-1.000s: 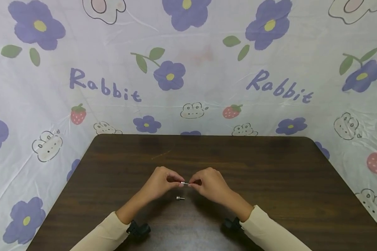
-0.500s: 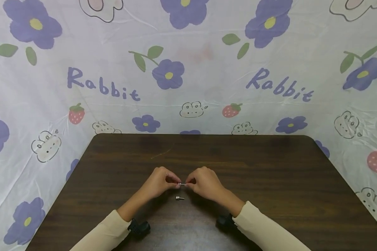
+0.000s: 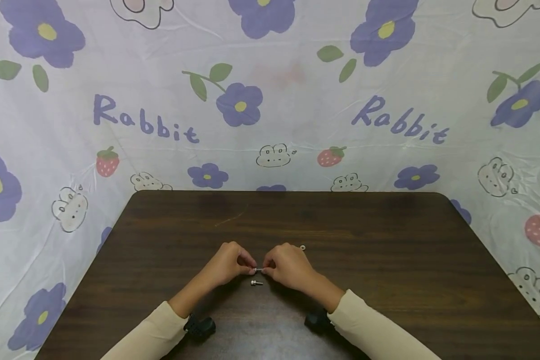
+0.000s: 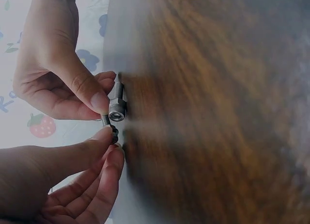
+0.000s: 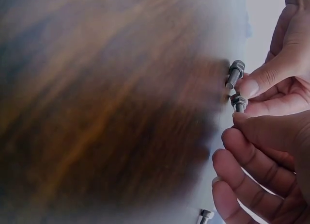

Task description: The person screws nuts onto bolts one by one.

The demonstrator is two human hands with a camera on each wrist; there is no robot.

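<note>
A small metal bolt (image 3: 258, 270) is held level between both hands, close over the brown table (image 3: 364, 240). My left hand (image 3: 229, 262) pinches it by the head end between thumb and fingertips. My right hand (image 3: 289, 266) has thumb and index finger at the tip of the threaded shank. Seen from the right wrist, a nut (image 5: 238, 101) sits on the held bolt, between the two hands' fingertips. A second socket-head bolt (image 3: 256, 283) lies on the table just in front of the hands; in the left wrist view its nut (image 4: 117, 103) shows against the head.
Behind my right hand lies another small shiny metal piece (image 3: 303, 247), partly covered by the hand. In the right wrist view a bolt-like piece (image 5: 206, 215) shows at the bottom edge. A patterned cloth (image 3: 297, 110) hangs behind and beside the table.
Both hands have shifted slightly left and nearer with the bolt between them. The right hand's move has uncovered the metal piece behind it. The bolt on the table stays put.
</note>
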